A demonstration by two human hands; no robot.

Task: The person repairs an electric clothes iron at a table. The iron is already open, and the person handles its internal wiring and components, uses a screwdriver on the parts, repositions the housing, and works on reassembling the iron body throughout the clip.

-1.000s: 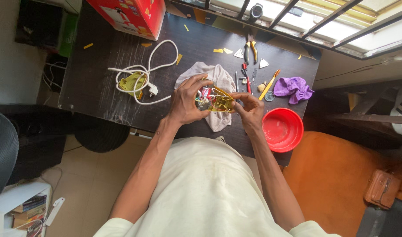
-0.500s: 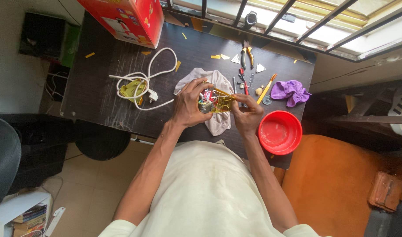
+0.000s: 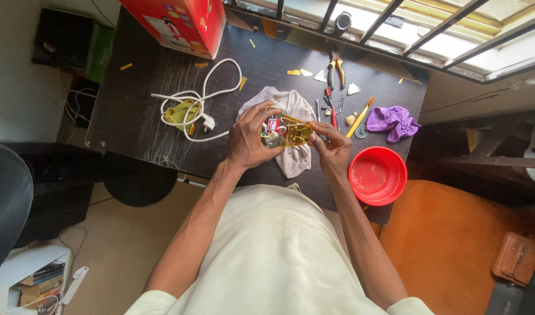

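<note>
My left hand [image 3: 249,139] and my right hand [image 3: 333,147] both grip a small yellow plastic appliance part [image 3: 287,132] with wires and a red piece showing inside. I hold it just above a pale cloth [image 3: 295,105] spread on the dark table [image 3: 133,111]. My left fingers wrap over its left end; my right fingers pinch its right end.
A white power cable with plug and a yellow piece [image 3: 186,111] lies left of the cloth. Pliers [image 3: 335,69], a red-handled tool [image 3: 330,111], small screws and an orange-handled tool [image 3: 361,115] lie right. A purple cloth [image 3: 391,121], a red bowl [image 3: 377,175] and a red box [image 3: 180,23] stand around.
Both hands stay on the yellow part; my right fingers have shifted slightly along its right end. The rest of the table is unchanged.
</note>
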